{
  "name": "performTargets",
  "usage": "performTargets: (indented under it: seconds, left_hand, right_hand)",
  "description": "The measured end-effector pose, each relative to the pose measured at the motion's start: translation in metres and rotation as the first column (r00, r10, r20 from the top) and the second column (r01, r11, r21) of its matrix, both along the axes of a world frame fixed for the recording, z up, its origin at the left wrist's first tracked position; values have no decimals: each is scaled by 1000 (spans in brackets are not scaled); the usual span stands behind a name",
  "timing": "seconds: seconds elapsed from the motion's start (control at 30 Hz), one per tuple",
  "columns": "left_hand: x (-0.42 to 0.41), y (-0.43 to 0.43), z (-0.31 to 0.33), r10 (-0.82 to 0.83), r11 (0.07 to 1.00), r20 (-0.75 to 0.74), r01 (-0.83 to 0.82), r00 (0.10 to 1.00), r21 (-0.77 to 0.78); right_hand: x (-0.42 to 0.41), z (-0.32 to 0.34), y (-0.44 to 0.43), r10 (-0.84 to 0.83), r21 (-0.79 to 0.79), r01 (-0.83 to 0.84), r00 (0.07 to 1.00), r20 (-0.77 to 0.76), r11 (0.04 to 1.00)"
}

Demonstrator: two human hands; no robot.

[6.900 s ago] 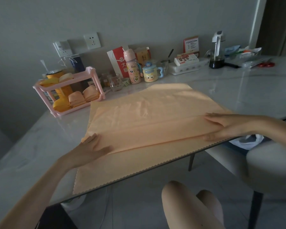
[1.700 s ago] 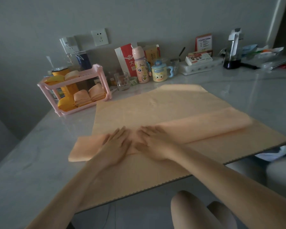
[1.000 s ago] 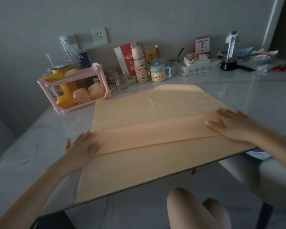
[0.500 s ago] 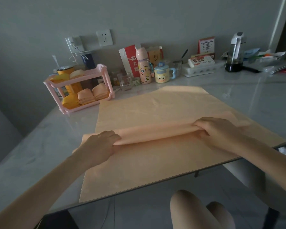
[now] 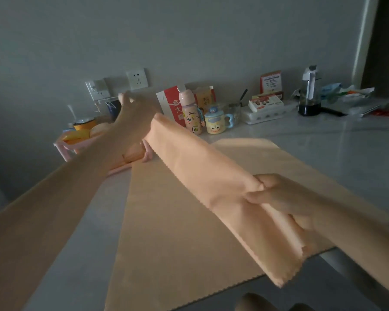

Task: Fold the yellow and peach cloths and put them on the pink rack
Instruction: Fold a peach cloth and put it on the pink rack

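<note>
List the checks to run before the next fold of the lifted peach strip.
1. Right hand grip on the near end of the peach strip: ok, fingers pinch it.
2. Left hand grip on the far end: cannot tell, blurred.
3. Strip lifted off the flat cloth: ok, it hangs between the hands.
4. Layers lined up: not ok, edges fan apart at the near end.
5. Flat cloth lies smooth: ok.
6. Room on the pink rack: cannot tell, the left arm covers most of it.
</note>
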State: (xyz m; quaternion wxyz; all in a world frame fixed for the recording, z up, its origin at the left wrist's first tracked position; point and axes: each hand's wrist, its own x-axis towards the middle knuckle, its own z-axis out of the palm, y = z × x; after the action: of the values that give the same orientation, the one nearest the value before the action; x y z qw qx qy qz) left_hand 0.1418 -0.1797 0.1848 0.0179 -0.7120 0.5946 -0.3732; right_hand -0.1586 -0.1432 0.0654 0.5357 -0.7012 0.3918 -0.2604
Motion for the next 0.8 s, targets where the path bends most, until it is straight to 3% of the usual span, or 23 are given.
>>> performTargets:
  seconds: [0.07,0.17,0.23,0.3,0.43,0.5,0.6,0.7,0.8]
  left_hand:
    - [-16,-17,-8,-52,997,-90,47,995,-59]
    - [-52,-17,-65,-61,991,-381,100,923,85]
    - [-73,3,-116,8,955,-555,157,832,250]
    - [-84,34,-153,61,906,-631,222,773,359]
    - [-96,97,-178,21,910,-757,301,653,285]
    - [-108,123,-178,-33,892,-748,357,663,277]
    - [-118,144,-181,-46,833,-732,430,680,348]
    - [-118,157,-179,-105,774,-720,511,686,374]
    - [-112,166,-176,-198,824,-734,517,649,234]
  right_hand:
    - [21,-6,6,-49,287,6,989,142,958]
    - [52,-17,-1,-155,350,117,985,81,930]
    - [62,-22,-8,-163,297,165,986,-32,941]
    - [60,-25,-10,-150,187,178,976,-156,966]
    - [31,-19,3,-115,-70,97,929,-351,993]
    - [18,-19,15,-52,-36,43,936,-348,998]
    - [13,-24,32,-43,124,68,981,-191,990]
    - [16,-24,39,-142,522,14,968,206,853]
    - [16,-19,45,-164,619,-120,909,382,776]
